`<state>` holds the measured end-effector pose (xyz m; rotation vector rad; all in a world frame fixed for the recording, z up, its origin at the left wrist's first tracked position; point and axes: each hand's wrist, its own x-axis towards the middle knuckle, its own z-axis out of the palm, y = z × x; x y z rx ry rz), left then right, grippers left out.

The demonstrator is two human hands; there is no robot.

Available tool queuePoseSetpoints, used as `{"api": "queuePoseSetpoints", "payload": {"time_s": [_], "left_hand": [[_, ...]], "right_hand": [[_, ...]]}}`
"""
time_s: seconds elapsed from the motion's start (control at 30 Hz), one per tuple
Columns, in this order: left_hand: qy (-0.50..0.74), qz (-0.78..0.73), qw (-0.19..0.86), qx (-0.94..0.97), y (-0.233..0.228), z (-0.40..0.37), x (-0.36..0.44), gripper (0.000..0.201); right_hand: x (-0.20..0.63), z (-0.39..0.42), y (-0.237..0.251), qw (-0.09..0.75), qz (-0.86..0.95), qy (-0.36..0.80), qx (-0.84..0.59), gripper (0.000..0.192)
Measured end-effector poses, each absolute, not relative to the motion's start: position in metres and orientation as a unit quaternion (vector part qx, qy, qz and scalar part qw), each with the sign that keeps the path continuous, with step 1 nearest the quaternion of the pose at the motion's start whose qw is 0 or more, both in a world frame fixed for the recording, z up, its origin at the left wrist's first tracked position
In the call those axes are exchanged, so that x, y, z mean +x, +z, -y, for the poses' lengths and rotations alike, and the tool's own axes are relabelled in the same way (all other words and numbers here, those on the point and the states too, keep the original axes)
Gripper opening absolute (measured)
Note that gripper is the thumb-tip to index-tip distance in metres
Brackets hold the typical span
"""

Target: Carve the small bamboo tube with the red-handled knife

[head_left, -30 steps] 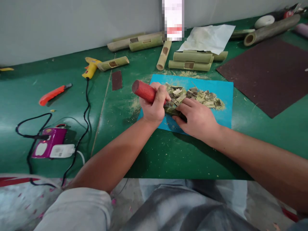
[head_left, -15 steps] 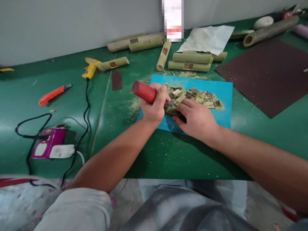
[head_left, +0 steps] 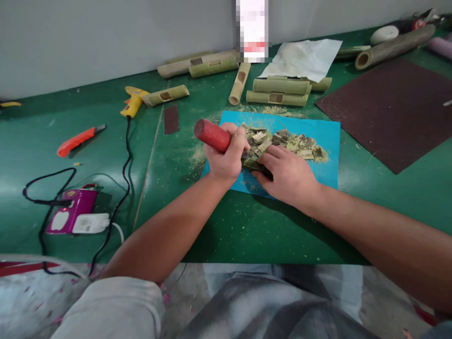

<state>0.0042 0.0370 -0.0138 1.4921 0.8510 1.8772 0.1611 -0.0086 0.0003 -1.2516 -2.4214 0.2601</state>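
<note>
My left hand (head_left: 226,153) is wrapped round the thick red wooden handle (head_left: 213,135) of a tool; its working end is hidden behind my fingers. Under my right hand (head_left: 287,169) lies a green bamboo piece (head_left: 252,164), gripped between thumb and fingers, its right part covered by the hand. The two hands are close together, the left one at the bamboo's left end. Beneath them is a blue sheet (head_left: 326,141), strewn with a heap of bamboo chips and shavings (head_left: 300,146) just beyond my hands.
Cut bamboo tubes (head_left: 277,98) lie along the back, some under a white paper (head_left: 303,59). A dark brown sheet (head_left: 391,113) is at right. At left are a yellow glue gun (head_left: 134,101), an orange utility knife (head_left: 77,141) and a purple power strip (head_left: 74,209) with cables.
</note>
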Motion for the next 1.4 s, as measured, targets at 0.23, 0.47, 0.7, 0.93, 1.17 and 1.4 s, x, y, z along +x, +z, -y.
{"api": "queuePoseSetpoints", "payload": {"time_s": [0.23,0.47,0.7,0.93,1.17,1.4], "left_hand": [[0.703,-0.335,0.294,0.554,-0.012,-0.036,0.005,0.054],[0.688,-0.346,0.34,0.54,-0.004,-0.035,0.008,0.058],[0.696,-0.374,0.369,0.49,-0.004,-0.042,0.008,0.065],[0.688,-0.36,0.336,0.534,-0.02,-0.051,0.002,0.054],[0.677,-0.365,0.357,0.53,-0.017,-0.045,0.004,0.053],[0.673,-0.382,0.328,0.542,-0.012,-0.041,0.008,0.056]], "right_hand": [[0.16,0.009,0.001,0.188,0.865,0.099,-0.454,0.011],[0.162,0.007,0.0,0.193,0.87,0.101,-0.442,0.013],[0.162,0.006,-0.002,0.191,0.872,0.093,-0.441,0.018],[0.16,0.01,0.003,0.165,0.875,0.08,-0.449,0.018],[0.159,0.01,0.004,0.158,0.876,0.076,-0.45,0.018],[0.159,0.01,0.003,0.162,0.876,0.071,-0.448,0.017]]}}
